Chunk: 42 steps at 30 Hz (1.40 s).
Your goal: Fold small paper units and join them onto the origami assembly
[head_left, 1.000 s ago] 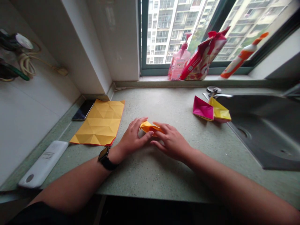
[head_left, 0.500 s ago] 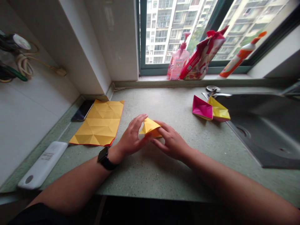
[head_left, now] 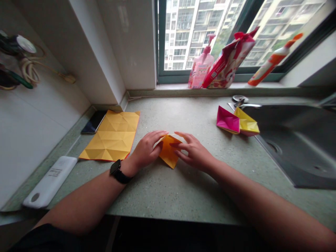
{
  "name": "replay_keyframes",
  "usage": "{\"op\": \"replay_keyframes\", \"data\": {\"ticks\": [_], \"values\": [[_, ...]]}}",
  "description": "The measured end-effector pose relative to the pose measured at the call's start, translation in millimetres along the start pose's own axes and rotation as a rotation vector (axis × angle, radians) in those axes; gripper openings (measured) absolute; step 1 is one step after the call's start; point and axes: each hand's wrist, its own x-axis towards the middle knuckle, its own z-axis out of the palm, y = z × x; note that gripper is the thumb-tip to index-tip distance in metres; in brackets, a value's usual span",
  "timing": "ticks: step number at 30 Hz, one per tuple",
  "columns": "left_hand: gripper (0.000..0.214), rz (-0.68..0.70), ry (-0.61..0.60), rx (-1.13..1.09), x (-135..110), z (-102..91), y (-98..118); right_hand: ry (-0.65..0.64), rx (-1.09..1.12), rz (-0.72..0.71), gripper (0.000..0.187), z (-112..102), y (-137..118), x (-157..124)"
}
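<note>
Now | orange paper [head_left: 170,154] just turned, tip toward near side: likely mid-handling, not let go | well left of sink [head_left: 296,147], tabletop [head_left: 157,196] contact unclear | left hand [head_left: 145,148], right hand [head_left: 195,150]: fingers narrow, holding its two sides

On my feed I've got one folded paper pc [head_left: 169,155], orange-yellow, creased, approx. kite-shaped, pt. angled twd the near edge of the bench [head_left: 168,197]. It's held btwn L fingers [head_left: 154,136] & R fingers [head_left: 188,147]; can't tell if tip touches down.
</note>
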Motion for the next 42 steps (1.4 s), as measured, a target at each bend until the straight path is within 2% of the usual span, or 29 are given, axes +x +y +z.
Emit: {"op": "replay_keyframes", "data": {"ticks": [4, 9, 13, 16, 19, 22, 25, 28, 34, 37, 39, 42], "values": [[0.049, 0.011, -0.08, -0.044, -1.9, -0.6, -0.8, -0.008, -0.067, -0.062, 0.017, -0.5, 9.6, 1.8], [0.06, -0.001, -0.149, -0.054, -3.3, 0.6, -4.3, 0.047, -0.099, -0.125, 0.014, -3.8, 10.6, 2.7], [0.062, 0.005, -0.187, -0.036, -4.5, 1.0, -8.0, 0.009, -0.118, -0.137, 0.011, -13.6, 7.5, 3.0], [0.06, 0.002, -0.226, -0.009, -6.0, 0.1, -10.2, 0.04, -0.024, -0.174, 0.016, -25.8, 8.2, 4.1], [0.057, 0.024, -0.256, 0.018, -7.2, -1.2, -10.4, 0.137, 0.069, -0.146, 0.025, -37.1, 9.0, 5.4], [0.048, 0.06, -0.331, 0.062, -7.8, -3.0, -8.3, 0.173, 0.088, -0.08, 0.023, -38.3, 6.8, 5.9], [0.05, 0.074, -0.435, 0.137, -7.5, -4.6, -5.3, 0.1, 0.076, -0.105, 0.017, -28.8, 4.4, 5.6], [0.042, 0.052, -0.473, 0.152, -5.5, -3.6, -2.7, -0.004, 0.049, -0.151, 0.013, -16.9, 6.0, 5.1], [0.042, -0.055, -0.342, 0.093, -0.8, 9.6, 5.6, -0.1, 0.002, -0.136, 0.012, -6.3, 10.1, 6.6], [0.059, -0.08, -0.304, 0.17, -3.3, 15.7, 7.7, -0.103, 0.007, -0.112, 0.022, -3.3, 10.2, 6.6], [0.071, -0.094, -0.33, 0.231, -6.4, 17.4, 6.1, -0.104, -0.001, -0.105, 0.039, -1.1, 11.9, 5.7], [0.079, -0.113, -0.404, 0.282, -10.7, 18.0, 0.7, -0.135, -0.022, -0.094, 0.064, 1.6, 16.5, 4.0]]}}
